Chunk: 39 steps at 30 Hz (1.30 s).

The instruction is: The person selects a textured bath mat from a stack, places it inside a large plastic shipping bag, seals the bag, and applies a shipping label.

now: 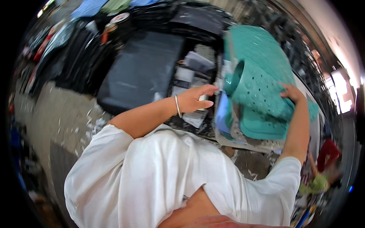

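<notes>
A green rubber bath mat (262, 89) with holes and round suction cups is curled over at its left end. It lies on a stack of similar green mats (258, 45) at the right. My right hand (293, 93) grips the upper right part of the curled mat, its fingers bent at the mat's edge. My left hand (195, 98), with a silver bangle at the wrist, hovers left of the curl. Its thumb and fingers are apart with nothing between them, short of the green mat. Under the stack shows a pale tray-like edge (243, 144).
A large dark flat panel (140, 68) lies to the left of a box section holding grey and white pieces (186, 76). Piles of black sheets (80, 57) stand farther left. White scraps (89, 125) litter the floor. Another person (319, 184) in light green is at the lower right.
</notes>
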Motion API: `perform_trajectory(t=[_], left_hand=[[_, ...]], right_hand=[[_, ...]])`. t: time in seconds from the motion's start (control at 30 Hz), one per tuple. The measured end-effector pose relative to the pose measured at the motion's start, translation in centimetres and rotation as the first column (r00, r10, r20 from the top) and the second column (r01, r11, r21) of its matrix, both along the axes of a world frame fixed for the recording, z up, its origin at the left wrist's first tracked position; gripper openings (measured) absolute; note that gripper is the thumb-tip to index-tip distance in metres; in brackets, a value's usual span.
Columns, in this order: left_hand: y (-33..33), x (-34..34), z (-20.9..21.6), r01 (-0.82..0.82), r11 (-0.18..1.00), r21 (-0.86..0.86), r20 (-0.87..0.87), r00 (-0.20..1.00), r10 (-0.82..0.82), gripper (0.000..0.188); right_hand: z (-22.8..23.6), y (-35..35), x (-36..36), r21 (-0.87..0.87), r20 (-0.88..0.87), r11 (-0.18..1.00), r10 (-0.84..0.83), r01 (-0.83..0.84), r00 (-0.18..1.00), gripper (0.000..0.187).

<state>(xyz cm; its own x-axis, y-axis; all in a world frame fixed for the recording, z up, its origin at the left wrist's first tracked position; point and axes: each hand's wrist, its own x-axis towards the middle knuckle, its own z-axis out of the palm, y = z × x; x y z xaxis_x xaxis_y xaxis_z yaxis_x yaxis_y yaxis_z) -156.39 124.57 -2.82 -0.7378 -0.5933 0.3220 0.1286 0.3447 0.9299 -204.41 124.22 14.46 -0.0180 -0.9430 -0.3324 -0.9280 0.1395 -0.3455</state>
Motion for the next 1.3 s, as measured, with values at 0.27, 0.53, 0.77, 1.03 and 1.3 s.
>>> perform_trajectory(t=[0.27, 0.53, 0.77, 1.03, 1.3], left_hand=[[-0.8, 26.7, -9.2, -0.314, 0.837, -0.449, 0.806, 0.263, 0.531, 0.052], [-2.8, 36.2, -14.6, 0.193, 0.828, -0.526, 0.848, 0.192, 0.494, 0.079], [-7.1, 40.0, -19.7, 0.288, 0.672, -0.682, 0.712, 0.472, 0.520, 0.059], [-13.9, 35.0, -2.6, -0.204, 0.848, -0.488, 0.482, 0.747, 0.457, 0.027], [-14.6, 34.4, -0.7, 0.217, 0.670, -0.710, 0.682, 0.449, 0.578, 0.024]], right_hand=[[8.8, 5.3, 7.6, -0.205, -0.493, 0.963, 0.055, -0.177, 0.869, 0.034], [8.7, 11.7, 26.6, -0.625, -0.653, 0.649, -0.131, -0.433, 0.746, 0.035], [-7.8, 10.4, 45.3, -0.603, -0.465, 0.680, 0.126, -0.418, 0.876, 0.037], [-18.3, 11.5, 57.0, -0.180, -0.147, 0.939, 0.267, -0.291, 0.952, 0.035], [-16.6, 13.6, 60.8, -0.378, -0.337, 0.921, -0.043, -0.094, 0.940, 0.032]])
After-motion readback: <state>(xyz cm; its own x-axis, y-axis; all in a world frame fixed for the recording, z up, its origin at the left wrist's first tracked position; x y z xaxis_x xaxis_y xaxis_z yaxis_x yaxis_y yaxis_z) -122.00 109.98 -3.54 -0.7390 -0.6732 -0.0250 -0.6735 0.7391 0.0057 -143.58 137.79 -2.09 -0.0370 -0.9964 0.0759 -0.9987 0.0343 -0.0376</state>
